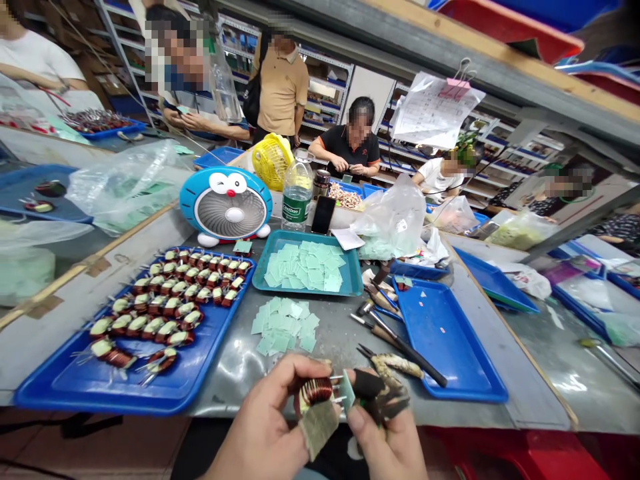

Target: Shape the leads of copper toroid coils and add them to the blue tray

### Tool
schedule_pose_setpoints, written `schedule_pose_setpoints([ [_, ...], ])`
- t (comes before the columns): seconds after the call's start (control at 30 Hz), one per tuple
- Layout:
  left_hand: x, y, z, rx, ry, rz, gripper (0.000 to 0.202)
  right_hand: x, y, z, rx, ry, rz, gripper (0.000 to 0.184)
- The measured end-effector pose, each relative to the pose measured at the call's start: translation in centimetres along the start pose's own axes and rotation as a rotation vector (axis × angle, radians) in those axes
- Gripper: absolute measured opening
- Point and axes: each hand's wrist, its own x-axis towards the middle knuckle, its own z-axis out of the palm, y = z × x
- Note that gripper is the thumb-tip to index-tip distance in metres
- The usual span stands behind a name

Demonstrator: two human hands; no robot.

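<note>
Pinched in my left hand (277, 413) is a copper-wound coil (316, 392) whose metal leads point right. My right hand (383, 413) grips a small light-green square plate (347, 391) by its edge, up against those leads; whether the leads pass through it I cannot tell. Tape wraps some fingers on both hands. Just beyond my hands lies a loose pile of green plates (286, 325), and more fill a teal tray (357, 283) behind it. To the left, a blue tray (165, 393) carries rows of similar coils (155, 327).
Pliers (390, 363) and a long dark-handled tool (410, 350) lie right of the pile, beside another blue tray (455, 340). A cartoon-faced fan (227, 203), a water bottle (296, 200) and a phone (324, 215) stand at the back. Co-workers (353, 143) are beyond; a shelf beam crosses overhead.
</note>
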Motion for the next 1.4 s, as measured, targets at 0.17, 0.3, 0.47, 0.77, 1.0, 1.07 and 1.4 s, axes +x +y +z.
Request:
schedule_pose_setpoints([
  [0.17, 0.2, 1.5, -0.8, 0.357, -0.062, 0.272, 0.021, 0.2, -0.3, -0.3, -0.055, -0.061, -0.091, 0.033],
  [0.3, 0.6, 1.4, -1.0, 0.600, -0.006, 0.621, 0.027, 0.2, 1.1, -0.2, 0.140, 0.008, -0.006, 0.033],
  [0.47, 1.3, 0.7, -1.1, 0.635, -0.068, 0.858, 0.038, -0.1, 1.6, 0.3, 0.311, 0.012, 0.147, 0.046],
  [0.77, 1.4, 0.8, -1.5, 0.591, -0.190, 0.830, 0.051, -0.9, 2.3, 0.0, 0.365, 0.012, 0.219, 0.041],
  [1.0, 1.1, 1.5, -1.3, 0.550, -0.186, 0.821, 0.049, -1.7, 3.2, -0.2, 0.401, -0.005, 0.296, 0.046],
  [1.07, 1.1, 1.6, -1.3, 0.558, -0.166, 0.830, 0.048, -1.7, 3.4, -0.4, 0.365, 0.004, 0.293, 0.046],
  [1.4, 1.2, 0.7, -2.3, 0.647, -0.163, 0.843, 0.049, -0.4, -0.9, 0.1, 0.028, 0.038, 0.019, 0.035],
])
